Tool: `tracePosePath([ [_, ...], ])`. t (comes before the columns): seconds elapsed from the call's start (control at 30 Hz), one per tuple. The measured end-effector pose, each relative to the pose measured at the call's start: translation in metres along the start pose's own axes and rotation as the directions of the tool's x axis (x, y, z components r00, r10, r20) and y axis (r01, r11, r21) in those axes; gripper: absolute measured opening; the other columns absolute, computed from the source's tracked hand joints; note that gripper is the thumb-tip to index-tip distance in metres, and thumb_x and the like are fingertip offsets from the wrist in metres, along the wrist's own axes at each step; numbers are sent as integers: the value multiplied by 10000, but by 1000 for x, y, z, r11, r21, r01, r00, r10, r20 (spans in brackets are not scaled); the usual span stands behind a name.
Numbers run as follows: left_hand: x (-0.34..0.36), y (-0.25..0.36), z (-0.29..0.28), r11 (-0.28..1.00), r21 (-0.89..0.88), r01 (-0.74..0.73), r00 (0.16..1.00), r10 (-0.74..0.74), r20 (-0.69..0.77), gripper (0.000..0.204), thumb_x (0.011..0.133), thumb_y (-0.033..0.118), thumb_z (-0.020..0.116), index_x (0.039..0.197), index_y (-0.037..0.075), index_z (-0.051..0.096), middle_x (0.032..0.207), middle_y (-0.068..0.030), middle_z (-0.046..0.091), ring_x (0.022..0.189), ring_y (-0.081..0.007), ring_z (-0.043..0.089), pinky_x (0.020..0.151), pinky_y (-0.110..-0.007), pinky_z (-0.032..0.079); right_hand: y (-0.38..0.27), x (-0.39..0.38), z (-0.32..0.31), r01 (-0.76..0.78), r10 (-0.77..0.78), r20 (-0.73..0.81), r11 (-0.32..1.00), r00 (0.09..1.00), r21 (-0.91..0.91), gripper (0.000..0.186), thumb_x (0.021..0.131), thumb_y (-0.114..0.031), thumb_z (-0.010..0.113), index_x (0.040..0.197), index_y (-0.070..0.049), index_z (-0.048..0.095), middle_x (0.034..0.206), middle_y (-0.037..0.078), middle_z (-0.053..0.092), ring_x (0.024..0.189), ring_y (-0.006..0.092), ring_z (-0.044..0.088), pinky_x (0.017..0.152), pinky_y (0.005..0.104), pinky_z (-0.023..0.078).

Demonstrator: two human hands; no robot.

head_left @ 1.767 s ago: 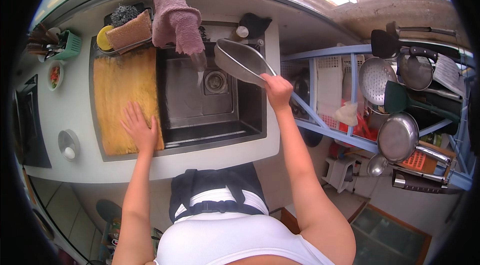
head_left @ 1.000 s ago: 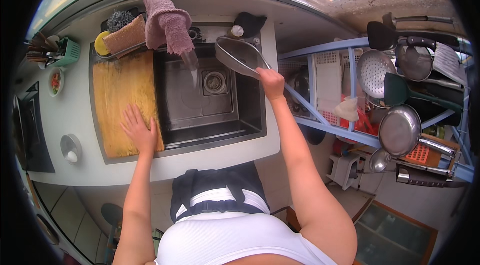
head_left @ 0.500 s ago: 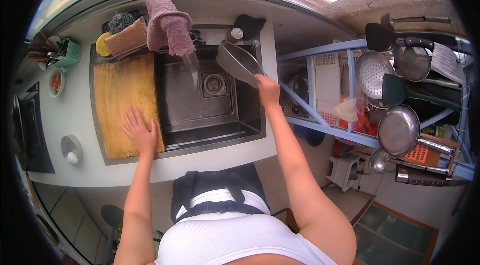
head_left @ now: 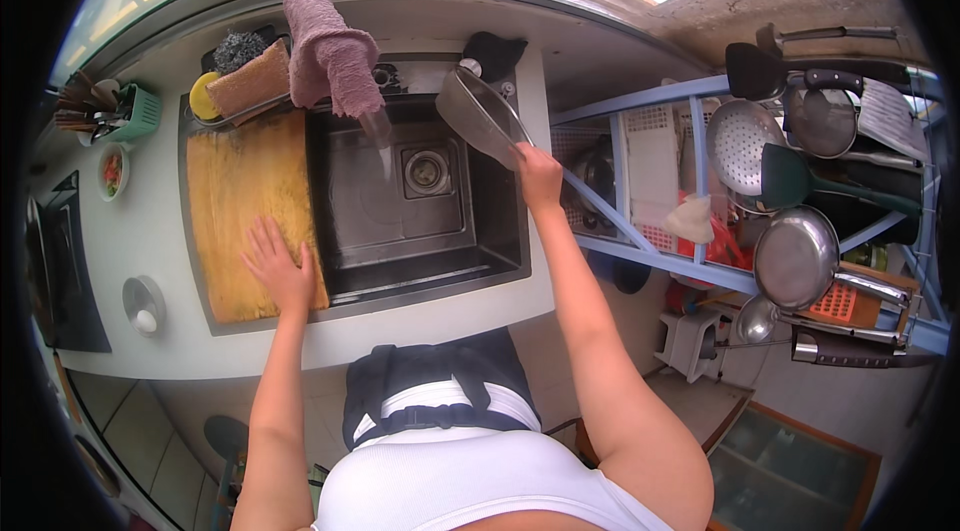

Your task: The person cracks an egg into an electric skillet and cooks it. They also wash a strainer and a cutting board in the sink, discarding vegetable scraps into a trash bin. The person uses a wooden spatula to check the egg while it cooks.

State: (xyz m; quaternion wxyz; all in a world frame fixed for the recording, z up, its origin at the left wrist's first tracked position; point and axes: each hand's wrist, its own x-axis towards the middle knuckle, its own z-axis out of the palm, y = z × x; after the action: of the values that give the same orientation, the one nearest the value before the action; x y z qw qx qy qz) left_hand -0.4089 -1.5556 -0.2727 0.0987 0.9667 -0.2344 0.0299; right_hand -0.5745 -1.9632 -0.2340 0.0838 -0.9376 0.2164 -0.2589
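Note:
Over the right side of the sink (head_left: 400, 249), my right hand (head_left: 541, 177) grips the near edge of a grey, round strainer-like bowl (head_left: 470, 121). The bowl is steeply tilted, and its exact kind is hard to make out. My left hand (head_left: 279, 269) lies flat, fingers spread, on the wooden cutting board (head_left: 245, 171) that covers the sink's left part. From the faucet, wrapped in a pink towel (head_left: 330, 56), a stream of water (head_left: 386, 159) runs into the basin, left of the drain (head_left: 427, 172).
Behind the board are a yellow round sponge (head_left: 205, 97), a tan cloth (head_left: 250, 79) and a grey scrubber (head_left: 239, 52). On the left counter stand a bowl of chopped food (head_left: 113, 172) and a metal bowl with an egg (head_left: 146, 319). Pans and utensils hang on a blue rack (head_left: 640, 96) at right.
The strainer-like bowl has tilted slightly more upright, and my right hand has shifted a little with it. My left hand stays flat on the board.

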Motion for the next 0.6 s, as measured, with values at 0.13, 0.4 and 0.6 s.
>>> tracePosePath([
  [0.13,1,0,-2,1000,-3,0,1000,0,5,689,874,333,511,1471,93,264,1543,-107,209,1422,-318,173,1121,-555,91,2,-12,-7,56,-58,38,997,998,48,90,779,-147,679,810,-94,613,667,87,595,632,293,598,556,387,467],
  [0.4,0,1,-2,1000,2,-2,1000,2,9,702,858,322,526,1463,73,274,1539,-125,212,1417,-332,179,1117,-565,102,-27,21,-11,-309,226,402,939,887,153,415,860,-359,632,1159,-75,576,834,176,666,786,383,629,661,442,491],
  [0.6,0,0,-2,1000,-4,-3,1000,3,-2,686,875,328,513,1472,101,263,1542,-101,213,1423,-314,171,1120,-560,94,-3,47,25,-418,387,506,907,771,-57,778,826,-420,656,1444,-112,298,924,247,656,902,415,618,777,461,484],
])
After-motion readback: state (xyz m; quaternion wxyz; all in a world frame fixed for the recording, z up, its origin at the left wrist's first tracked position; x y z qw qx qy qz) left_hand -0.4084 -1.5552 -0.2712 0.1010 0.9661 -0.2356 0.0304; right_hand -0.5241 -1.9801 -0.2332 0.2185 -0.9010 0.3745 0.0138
